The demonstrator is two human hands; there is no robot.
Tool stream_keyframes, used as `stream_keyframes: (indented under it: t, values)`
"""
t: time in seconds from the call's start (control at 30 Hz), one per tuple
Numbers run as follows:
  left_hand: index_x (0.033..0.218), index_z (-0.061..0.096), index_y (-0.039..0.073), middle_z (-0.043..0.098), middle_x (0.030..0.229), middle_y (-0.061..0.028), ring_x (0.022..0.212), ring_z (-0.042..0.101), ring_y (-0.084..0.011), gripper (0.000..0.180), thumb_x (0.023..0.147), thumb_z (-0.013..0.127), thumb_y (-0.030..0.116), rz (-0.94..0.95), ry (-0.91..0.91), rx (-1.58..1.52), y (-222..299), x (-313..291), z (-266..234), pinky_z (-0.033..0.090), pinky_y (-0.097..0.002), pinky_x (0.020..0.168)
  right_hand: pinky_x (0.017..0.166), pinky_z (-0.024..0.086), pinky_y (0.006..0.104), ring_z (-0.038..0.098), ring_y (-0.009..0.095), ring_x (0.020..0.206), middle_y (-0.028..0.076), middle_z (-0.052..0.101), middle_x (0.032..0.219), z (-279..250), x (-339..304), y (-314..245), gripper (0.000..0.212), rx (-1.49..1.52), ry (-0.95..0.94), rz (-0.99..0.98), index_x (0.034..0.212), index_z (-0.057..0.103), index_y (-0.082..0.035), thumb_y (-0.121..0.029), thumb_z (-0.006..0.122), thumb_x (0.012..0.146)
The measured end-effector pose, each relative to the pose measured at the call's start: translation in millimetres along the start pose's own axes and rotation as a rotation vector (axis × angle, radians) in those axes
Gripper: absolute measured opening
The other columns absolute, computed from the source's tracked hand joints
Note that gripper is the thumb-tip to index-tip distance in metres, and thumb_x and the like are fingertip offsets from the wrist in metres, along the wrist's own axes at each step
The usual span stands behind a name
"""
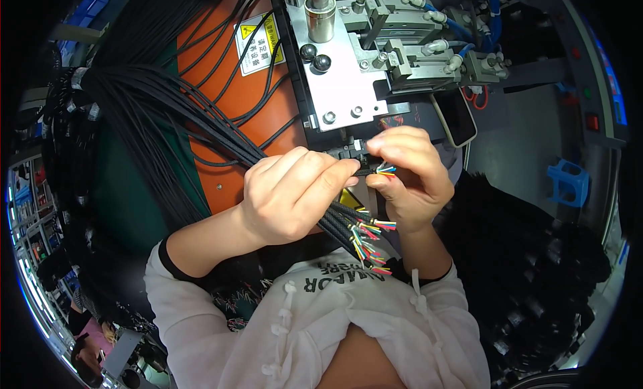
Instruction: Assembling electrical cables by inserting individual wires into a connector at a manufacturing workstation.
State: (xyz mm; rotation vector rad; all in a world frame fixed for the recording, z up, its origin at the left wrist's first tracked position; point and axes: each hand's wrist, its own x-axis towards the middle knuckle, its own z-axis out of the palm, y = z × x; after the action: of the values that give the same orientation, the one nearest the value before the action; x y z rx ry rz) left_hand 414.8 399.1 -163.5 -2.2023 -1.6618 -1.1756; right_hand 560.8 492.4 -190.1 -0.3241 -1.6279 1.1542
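My left hand (288, 195) is closed, with thumb and forefinger pinched on a black sleeved cable whose body is mostly hidden under the fingers. Coloured wire ends (386, 169), blue, white, yellow and red, fan out just past that pinch. Around them curves my right hand (416, 178), its thumb and fingers apart and the thumb tip close to the wires; whether it touches them I cannot tell. Below the hands, a bundle of black cables (338, 223) ends in stripped multicoloured wires (367, 245) over my lap. Just beyond my fingertips is a small black fixture (353, 150) of the machine.
A metal machine plate (341, 74) with pneumatic cylinders (429, 71) stands ahead. Long black cables (181, 98) drape from the left across an orange surface (218, 186). A phone (455, 118) lies at the right, and a blue stool (568, 181) stands farther right. Dark cable heaps (529, 255) fill the lower right.
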Motion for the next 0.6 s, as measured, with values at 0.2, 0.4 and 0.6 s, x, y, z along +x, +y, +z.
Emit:
stream_keyframes:
  t: [0.2,0.4,0.6]
  values:
    - [0.088,0.067,0.001,0.058,0.075,-0.0028,0.057,0.054,-0.0136,0.02,0.071,0.07,0.009,0.004,0.01,-0.016,-1,0,1,0.04,-0.0247,0.043,0.072,0.046,0.0326,0.057,0.023,0.081,0.009,0.062,0.087,-6,-6,2,0.02,0.015,-0.178,0.093,0.084,0.063,0.0,-0.014,0.076,0.079]
    - [0.087,0.066,0.001,0.057,0.076,-0.0024,0.057,0.053,-0.0133,0.02,0.068,0.067,0.009,-0.016,-0.041,0.011,1,1,3,0.04,-0.0248,0.043,0.07,0.044,0.0315,0.057,0.02,0.076,0.008,0.061,0.082,-8,1,-5,0.016,-0.154,-0.058,0.071,0.081,0.064,-0.002,-0.006,0.077,0.073]
    - [0.093,0.068,0.002,0.054,0.074,-0.0001,0.056,0.05,-0.0112,0.027,0.066,0.065,0.007,0.01,-0.053,0.138,-1,-4,4,0.038,-0.0233,0.042,0.073,0.044,0.0302,0.054,0.018,0.078,0.008,0.059,0.082,-30,10,-16,0.016,-0.436,-0.287,0.08,0.08,0.06,-0.001,-0.001,0.074,0.073]
